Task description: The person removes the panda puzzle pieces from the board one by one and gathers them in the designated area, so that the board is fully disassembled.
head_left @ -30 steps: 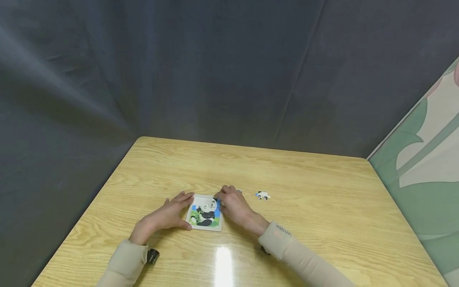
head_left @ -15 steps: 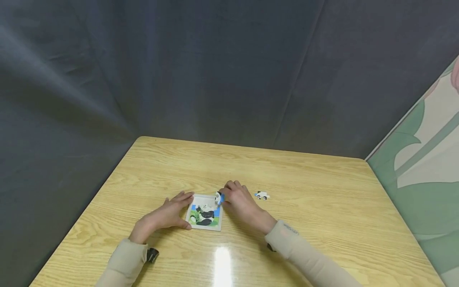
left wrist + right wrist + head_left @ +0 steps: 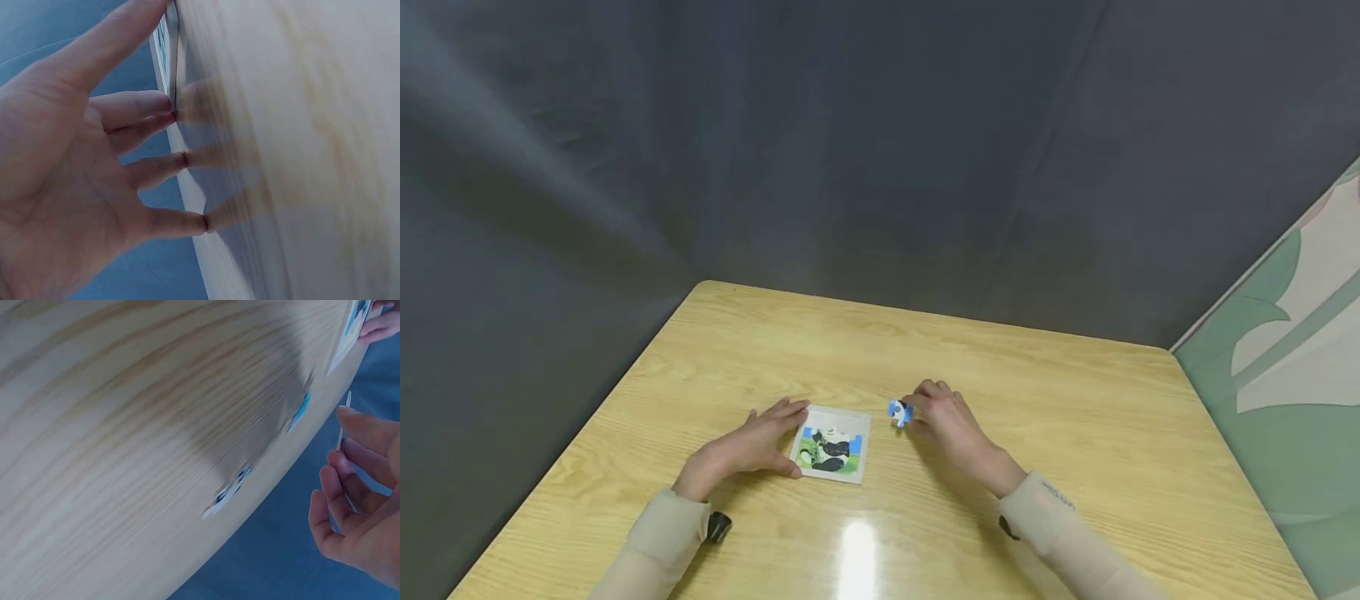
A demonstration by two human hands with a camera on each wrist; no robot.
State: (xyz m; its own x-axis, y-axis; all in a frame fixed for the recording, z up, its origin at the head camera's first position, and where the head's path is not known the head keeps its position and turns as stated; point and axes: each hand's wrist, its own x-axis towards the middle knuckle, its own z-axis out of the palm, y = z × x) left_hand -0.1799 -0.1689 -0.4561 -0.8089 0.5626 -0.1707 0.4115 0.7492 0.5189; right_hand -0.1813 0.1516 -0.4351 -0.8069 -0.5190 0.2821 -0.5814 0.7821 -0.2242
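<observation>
The left hand [image 3: 747, 446] is touching the puzzle frame [image 3: 839, 419] just to its right, thumb and fingers spread apart. The right hand [image 3: 955, 429] is pinching a panda piece [image 3: 902, 413]; near it, a black-and-white piece [image 3: 227, 490] and a blue piece [image 3: 299, 412] are lying on the desk [image 3: 1075, 417].

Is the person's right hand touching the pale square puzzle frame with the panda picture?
Apart. The head view shows a strip of yellow wood-grained table between the right hand and the frame.
</observation>
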